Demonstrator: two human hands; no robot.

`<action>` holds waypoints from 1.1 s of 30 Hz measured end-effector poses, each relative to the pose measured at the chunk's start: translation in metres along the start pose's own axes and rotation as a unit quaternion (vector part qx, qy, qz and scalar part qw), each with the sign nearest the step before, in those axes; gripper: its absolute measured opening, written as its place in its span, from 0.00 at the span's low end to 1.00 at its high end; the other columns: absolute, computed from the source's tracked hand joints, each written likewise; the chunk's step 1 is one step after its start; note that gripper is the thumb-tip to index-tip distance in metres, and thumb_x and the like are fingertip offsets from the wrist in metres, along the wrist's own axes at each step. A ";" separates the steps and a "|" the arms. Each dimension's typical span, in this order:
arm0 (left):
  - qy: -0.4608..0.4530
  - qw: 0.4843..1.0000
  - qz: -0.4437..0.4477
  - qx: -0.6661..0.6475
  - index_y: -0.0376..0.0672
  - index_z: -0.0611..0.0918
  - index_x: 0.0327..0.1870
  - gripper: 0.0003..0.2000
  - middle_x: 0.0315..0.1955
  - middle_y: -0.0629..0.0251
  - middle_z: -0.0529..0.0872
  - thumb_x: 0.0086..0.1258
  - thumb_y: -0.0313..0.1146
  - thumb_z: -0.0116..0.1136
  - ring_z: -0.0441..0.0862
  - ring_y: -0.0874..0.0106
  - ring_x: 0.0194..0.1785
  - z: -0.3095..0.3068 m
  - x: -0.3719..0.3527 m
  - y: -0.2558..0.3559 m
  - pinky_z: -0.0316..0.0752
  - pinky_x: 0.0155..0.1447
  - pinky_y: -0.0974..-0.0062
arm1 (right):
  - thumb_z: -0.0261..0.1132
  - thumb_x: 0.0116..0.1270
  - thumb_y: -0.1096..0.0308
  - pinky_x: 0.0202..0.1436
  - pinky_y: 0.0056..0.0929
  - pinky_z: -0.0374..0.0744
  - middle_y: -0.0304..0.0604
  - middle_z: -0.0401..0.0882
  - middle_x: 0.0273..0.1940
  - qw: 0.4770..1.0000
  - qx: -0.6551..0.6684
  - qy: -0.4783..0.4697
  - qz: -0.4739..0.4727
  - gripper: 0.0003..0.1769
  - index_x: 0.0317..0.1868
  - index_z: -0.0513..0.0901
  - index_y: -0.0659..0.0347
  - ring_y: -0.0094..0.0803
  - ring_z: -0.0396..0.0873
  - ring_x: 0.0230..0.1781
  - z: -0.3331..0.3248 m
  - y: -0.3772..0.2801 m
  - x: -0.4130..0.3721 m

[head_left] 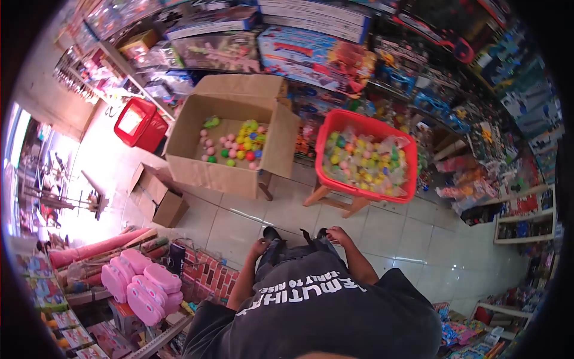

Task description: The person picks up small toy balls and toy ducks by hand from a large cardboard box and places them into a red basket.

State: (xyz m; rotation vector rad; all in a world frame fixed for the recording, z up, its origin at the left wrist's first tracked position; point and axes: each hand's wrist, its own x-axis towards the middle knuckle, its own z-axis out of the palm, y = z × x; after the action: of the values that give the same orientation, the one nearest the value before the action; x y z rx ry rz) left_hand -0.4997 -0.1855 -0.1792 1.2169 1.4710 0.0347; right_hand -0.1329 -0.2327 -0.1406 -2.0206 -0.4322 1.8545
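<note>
My left hand (259, 246) is beside my left thigh, with its fingers curled in against the dark trousers (286, 246). On the other side, my right hand (339, 236) is at my right thigh, its fingers also bent in toward the cloth. Whether either hand pinches the fabric is too small to make out. Ahead of me on the left, an open cardboard box (209, 177) holds several coloured balls (233, 143). To its right, a red plastic tub (366, 192) on a wooden stool (350, 206) contains bagged coloured balls (359, 158).
A smaller cardboard box (170, 209) stands on the tiled floor (239, 215), near a red bin (140, 125). Pink cases (146, 287) are stacked at my left. Shelves of boxed toys (314, 57) line the back, and hanging packages (469, 185) fill the right side.
</note>
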 end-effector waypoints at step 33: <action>0.180 0.950 0.240 0.088 0.38 0.75 0.48 0.13 0.34 0.49 0.81 0.63 0.30 0.51 0.80 0.58 0.43 -0.389 0.029 0.267 0.73 0.47 0.70 | 0.59 0.62 0.68 0.42 0.23 0.73 0.39 0.77 0.37 0.865 -0.158 -0.219 -0.424 0.11 0.43 0.75 0.65 0.24 0.75 0.39 0.298 -0.433 0.049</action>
State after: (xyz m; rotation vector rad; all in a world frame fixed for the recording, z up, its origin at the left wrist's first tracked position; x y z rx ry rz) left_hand -0.6121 0.1831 0.0944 1.7654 1.4704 0.4852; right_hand -0.4164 0.1911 -0.0062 -1.1711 -1.5457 1.6648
